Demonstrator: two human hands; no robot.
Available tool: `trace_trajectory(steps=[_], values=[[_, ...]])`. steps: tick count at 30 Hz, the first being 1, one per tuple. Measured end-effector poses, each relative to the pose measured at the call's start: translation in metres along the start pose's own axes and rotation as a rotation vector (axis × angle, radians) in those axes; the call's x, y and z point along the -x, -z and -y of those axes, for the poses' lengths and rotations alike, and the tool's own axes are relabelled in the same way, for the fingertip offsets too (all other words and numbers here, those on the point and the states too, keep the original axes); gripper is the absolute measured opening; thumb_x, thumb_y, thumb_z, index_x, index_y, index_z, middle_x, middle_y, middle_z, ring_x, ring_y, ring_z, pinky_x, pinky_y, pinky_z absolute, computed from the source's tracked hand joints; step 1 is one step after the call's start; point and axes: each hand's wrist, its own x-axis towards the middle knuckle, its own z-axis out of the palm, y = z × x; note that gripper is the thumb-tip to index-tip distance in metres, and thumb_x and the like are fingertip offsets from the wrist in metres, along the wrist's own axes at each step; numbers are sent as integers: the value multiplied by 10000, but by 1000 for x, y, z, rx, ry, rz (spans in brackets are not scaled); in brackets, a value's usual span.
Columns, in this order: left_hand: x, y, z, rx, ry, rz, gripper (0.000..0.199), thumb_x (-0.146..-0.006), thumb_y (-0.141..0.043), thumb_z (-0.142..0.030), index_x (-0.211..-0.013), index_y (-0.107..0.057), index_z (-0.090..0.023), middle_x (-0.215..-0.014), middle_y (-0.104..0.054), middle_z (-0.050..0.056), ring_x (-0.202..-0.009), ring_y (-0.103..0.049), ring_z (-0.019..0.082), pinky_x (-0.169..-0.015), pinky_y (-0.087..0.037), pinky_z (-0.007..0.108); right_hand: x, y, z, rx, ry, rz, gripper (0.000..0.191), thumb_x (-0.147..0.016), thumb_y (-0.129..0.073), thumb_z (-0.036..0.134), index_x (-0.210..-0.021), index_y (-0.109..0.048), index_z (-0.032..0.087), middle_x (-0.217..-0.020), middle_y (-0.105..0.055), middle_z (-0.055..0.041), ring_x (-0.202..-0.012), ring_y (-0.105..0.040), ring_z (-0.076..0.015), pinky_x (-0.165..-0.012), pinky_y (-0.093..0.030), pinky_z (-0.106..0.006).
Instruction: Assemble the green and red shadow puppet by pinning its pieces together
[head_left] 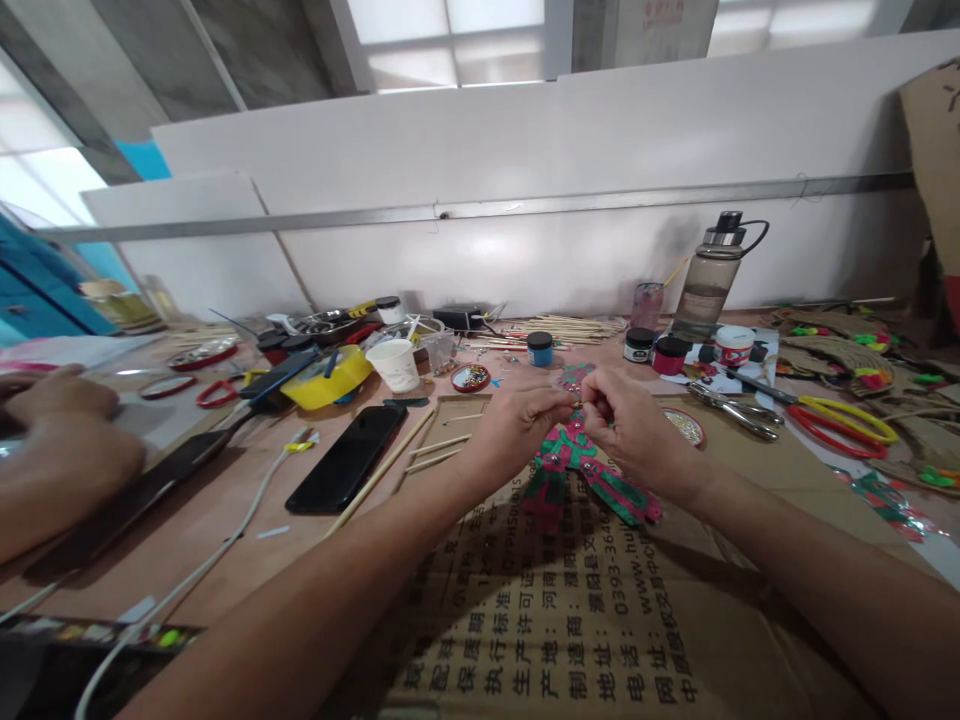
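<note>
My left hand (521,425) and my right hand (626,430) meet over a pink and green painted figure (570,450) dotted with small shiny studs. Fingertips of both hands are pinched close together near the figure's upper part. Whatever lies between them is too small to make out. The figure rests on a flattened cardboard sheet (600,590) printed with dark characters. Just right of my right hand sits a round lid of small pale beads (684,427). Left of my left hand lie several thin wooden sticks (439,452).
A black phone (346,460), yellow tape (326,378) and a paper cup (393,366) stand left. Behind are paint jars (539,349) and a water bottle (706,275). Pliers (735,408) and scissors (840,425) lie right. Another person's hands (67,420) rest at far left.
</note>
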Motion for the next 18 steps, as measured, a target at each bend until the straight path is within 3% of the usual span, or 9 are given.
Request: trace_trajectory(steps=[11,18], values=[[0,-2,4,-49,-18,8,202,-928,-523,-236,-940,-707,-156,-761,-677,44,-694,-612,131,-630,-467,233,0,-3,-5,-36,-50,-17,143,-733,-440,86,-746,-386,218,-678,-403,37,-606,-351,-124,-538,-282,-242],[-1,-1,0,-70,-46,24,212,-939,-484,-192,-919,-687,-136,-774,-679,51,-716,-607,135,-659,-471,237,-1,2,4,-14,-100,-3,102,-748,-441,128,-758,-394,219,-642,-398,49,-559,-343,-122,-529,-274,-254]])
